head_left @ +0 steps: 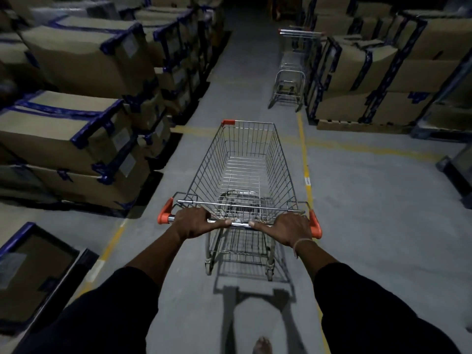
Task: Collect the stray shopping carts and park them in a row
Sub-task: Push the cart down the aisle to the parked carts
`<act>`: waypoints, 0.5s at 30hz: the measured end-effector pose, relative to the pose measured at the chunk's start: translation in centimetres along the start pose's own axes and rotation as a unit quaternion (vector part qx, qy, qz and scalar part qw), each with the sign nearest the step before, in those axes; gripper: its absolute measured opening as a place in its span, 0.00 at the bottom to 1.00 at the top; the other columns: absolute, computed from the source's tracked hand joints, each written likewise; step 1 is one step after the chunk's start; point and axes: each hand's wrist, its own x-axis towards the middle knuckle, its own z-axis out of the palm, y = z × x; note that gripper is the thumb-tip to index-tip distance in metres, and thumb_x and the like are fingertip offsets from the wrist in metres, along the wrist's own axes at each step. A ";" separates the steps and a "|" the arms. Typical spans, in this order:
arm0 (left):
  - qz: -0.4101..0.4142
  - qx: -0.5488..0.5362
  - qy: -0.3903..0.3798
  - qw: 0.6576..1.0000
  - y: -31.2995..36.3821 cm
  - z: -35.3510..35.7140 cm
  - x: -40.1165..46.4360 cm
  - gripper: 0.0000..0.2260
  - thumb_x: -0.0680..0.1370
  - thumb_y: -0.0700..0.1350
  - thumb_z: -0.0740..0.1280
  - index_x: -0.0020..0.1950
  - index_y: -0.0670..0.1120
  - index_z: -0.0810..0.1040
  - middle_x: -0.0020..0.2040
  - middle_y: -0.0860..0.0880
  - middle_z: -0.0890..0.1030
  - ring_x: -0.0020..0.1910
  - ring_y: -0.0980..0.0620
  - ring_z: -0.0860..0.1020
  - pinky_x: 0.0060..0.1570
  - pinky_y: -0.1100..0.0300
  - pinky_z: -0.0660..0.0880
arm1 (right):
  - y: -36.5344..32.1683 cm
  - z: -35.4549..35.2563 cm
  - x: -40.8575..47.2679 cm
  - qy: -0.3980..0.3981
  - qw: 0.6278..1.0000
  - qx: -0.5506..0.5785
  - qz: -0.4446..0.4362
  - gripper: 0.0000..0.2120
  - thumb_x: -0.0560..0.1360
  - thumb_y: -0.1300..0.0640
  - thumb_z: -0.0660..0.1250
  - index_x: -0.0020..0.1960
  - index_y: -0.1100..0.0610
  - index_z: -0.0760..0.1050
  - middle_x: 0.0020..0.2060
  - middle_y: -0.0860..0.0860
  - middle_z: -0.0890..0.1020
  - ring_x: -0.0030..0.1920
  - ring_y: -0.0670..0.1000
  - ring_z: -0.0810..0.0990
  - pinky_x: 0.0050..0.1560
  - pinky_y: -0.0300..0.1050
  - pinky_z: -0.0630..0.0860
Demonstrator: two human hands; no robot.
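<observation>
In the head view, a wire cart [241, 172] stands in the middle of the frame on a grey floor [370, 213], its basket holding nothing; through the mesh only its own lower frame and wheels show. Orange caps mark the ends of its handle [240, 223] and one far corner of the basket. The left hand [195, 222] is curled round the handle bar near its left end, thumb lying along the bar toward the centre; the right hand [288, 227] grips the bar near its right end in the same way, a thin band on its wrist. Both forearms come up from the lower edge in dark sleeves, and a bare foot [261, 346] shows at the bottom centre. A second cart [293, 65] stands well apart in the upper right of centre, close beside the right-hand stacks, its handle with a red end cap toward the top of the frame; its basket looks empty, though it is dim. Cardboard boxes [76, 54] bound with blue tape fill the upper left and left, stacked on pallets; more boxes [383, 80] fill the upper right. All are closed, so their contents cannot be seen. Pale labels sit on several box faces, and a small white tag lies on the yellow line [305, 159] right of the cart, but none of the writing can be read.
</observation>
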 end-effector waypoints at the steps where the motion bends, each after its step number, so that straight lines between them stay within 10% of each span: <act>1: -0.008 0.003 0.002 1.000 -0.1 -0.4 1.8 0.42 0.67 0.85 0.52 0.33 0.46 0.78 0.30 0.51 0.80 0.32 0.54 0.78 0.34 0.60 0.67 | 0.4 -0.6 1.9 -0.003 1.000 0.002 -0.004 0.49 0.63 0.10 0.43 0.30 0.53 0.77 0.30 0.50 0.80 0.34 0.51 0.79 0.42 0.45 0.74; 8: -0.013 0.041 0.051 0.998 -1.1 -2.4 12.8 0.48 0.63 0.87 0.38 0.34 0.50 0.80 0.30 0.52 0.78 0.35 0.54 0.78 0.45 0.56 0.73 | 2.6 -3.9 14.4 -0.016 0.999 -0.002 -0.033 0.50 0.62 0.10 0.42 0.32 0.54 0.79 0.30 0.50 0.80 0.33 0.51 0.78 0.40 0.45 0.71; 15: -0.044 0.064 0.051 0.996 -2.2 -4.6 22.9 0.38 0.68 0.84 0.44 0.31 0.53 0.73 0.31 0.52 0.79 0.39 0.52 0.79 0.53 0.51 0.68 | 4.4 -6.7 26.4 -0.011 0.997 -0.016 -0.072 0.49 0.65 0.11 0.43 0.32 0.54 0.78 0.30 0.50 0.80 0.32 0.50 0.78 0.41 0.45 0.71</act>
